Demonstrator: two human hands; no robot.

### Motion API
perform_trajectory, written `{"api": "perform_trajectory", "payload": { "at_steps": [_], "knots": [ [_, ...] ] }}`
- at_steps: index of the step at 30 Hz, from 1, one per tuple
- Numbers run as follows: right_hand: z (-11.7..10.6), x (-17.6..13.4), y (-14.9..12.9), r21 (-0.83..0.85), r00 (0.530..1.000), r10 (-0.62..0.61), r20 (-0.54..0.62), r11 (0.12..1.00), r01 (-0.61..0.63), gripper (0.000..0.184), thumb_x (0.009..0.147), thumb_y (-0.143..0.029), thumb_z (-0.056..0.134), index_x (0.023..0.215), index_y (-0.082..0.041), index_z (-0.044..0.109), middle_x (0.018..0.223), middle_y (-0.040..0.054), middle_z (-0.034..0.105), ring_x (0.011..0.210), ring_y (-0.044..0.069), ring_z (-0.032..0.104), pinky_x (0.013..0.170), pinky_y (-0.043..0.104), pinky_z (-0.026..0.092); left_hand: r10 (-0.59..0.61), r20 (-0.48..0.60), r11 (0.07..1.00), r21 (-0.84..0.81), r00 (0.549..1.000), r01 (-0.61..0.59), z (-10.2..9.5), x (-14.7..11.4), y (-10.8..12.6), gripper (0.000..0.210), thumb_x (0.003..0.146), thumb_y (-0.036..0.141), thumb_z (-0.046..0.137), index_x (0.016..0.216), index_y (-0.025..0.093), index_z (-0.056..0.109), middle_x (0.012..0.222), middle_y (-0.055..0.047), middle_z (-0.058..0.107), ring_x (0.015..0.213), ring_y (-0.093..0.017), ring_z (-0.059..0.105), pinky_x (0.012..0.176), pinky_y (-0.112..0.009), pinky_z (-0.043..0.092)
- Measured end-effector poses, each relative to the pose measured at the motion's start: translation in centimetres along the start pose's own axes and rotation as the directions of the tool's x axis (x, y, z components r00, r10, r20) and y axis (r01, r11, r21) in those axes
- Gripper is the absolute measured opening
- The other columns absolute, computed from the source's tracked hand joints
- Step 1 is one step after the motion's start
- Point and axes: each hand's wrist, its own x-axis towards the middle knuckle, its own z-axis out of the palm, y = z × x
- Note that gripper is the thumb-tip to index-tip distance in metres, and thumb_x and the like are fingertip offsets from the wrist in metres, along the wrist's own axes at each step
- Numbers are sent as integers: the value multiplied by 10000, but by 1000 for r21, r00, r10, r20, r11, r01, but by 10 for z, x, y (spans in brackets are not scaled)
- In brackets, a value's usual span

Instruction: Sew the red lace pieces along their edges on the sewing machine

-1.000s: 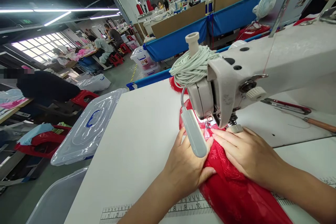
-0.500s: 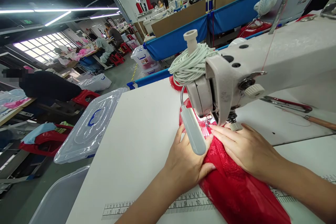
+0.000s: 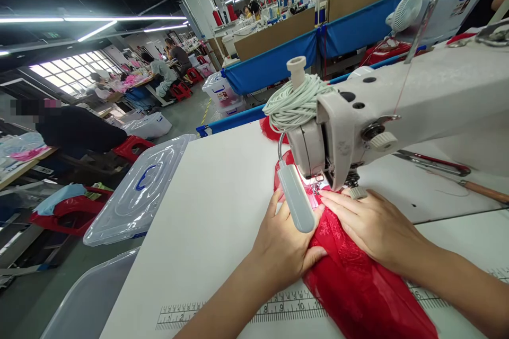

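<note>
Red lace fabric (image 3: 358,280) runs from the table's front edge up under the presser foot (image 3: 316,187) of a white sewing machine (image 3: 429,82). My left hand (image 3: 278,243) lies on the fabric's left edge, fingers spread and thumb apart; a grey lamp (image 3: 296,198) on a bent metal neck hides part of its fingers. On the fabric's right side, my right hand (image 3: 374,228) rests flat with its fingers stretched toward the foot. The needle area is lit, but the needle itself is hard to make out. A coil of pale green cord (image 3: 296,103) hangs on the machine's head.
Red-handled tweezers or snips (image 3: 437,163) and a wooden-handled tool (image 3: 485,192) lie right of the machine. A ruler strip (image 3: 286,310) crosses the white table (image 3: 214,196). A clear lidded box (image 3: 139,185) stands at left. People sit at workstations behind.
The view has shifted slightly, so the surroundings sit a little lower and further right. Both hands keep nearly the same place on the red fabric; no clear movement of the fabric shows.
</note>
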Motion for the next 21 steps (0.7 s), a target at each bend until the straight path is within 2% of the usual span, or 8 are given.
{"api": "perform_trajectory", "payload": {
  "at_steps": [11,15,21],
  "knots": [
    [0,0,0,-4,999,7,-32,1000,-7,402,897,-41,393,1136,-49,716,1143,142,749,733,198,574,625,322,488,10,78,1000,-11,997,-10,2,-3,-4,612,989,562,476,1444,154,506,1327,-159,637,1237,-328,567,1131,-590,355],
    [2,-1,0,-2,1000,13,-12,1000,-13,394,918,-72,388,1128,-59,722,1177,149,737,764,217,598,653,350,506,2,45,1000,2,999,-2,2,-2,-3,600,996,573,453,1429,164,523,1354,-157,625,1249,-330,559,1123,-586,359],
    [5,-4,1,-10,1000,9,0,1000,-9,407,942,-85,377,1181,-57,706,1195,152,731,858,238,615,707,361,507,0,-13,1000,-19,1000,0,3,0,-2,618,1022,595,354,1413,153,539,1279,-155,663,1225,-321,576,1090,-550,391]
  ]
}}
